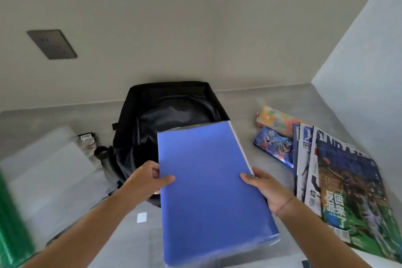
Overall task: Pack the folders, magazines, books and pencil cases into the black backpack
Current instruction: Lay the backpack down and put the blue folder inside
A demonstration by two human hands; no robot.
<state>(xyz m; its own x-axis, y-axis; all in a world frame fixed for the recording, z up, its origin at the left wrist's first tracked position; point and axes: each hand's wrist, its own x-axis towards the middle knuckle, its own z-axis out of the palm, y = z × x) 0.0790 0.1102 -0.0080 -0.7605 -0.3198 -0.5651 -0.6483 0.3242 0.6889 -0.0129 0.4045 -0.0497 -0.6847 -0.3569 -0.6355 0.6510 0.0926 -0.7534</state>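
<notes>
Both hands grasp the folder [208,180]. The left hand [143,178] pinches its left edge with the thumb on top, and the right hand [267,189] clasps the right edge by the spine. The folder hangs tilted, its far end over the open mouth of the backpack [165,111], which lies at the back edge of the tabletop [243,104], near the wall.

The step in hand looks like sliding this folder in. It is best to lead with the far short edge and keep the folder flat against the bag's back panel, so later items stack in front of it. The soft rim may fold inward and catch a corner, so 1 hand could let go to hold the mouth wide.

Toward the right edge wait 2 pencil cases [274,146] and a fan of magazines [348,180]. The pale flat sheets [50,165] at the left edge are blurred and are perhaps more folders.
</notes>
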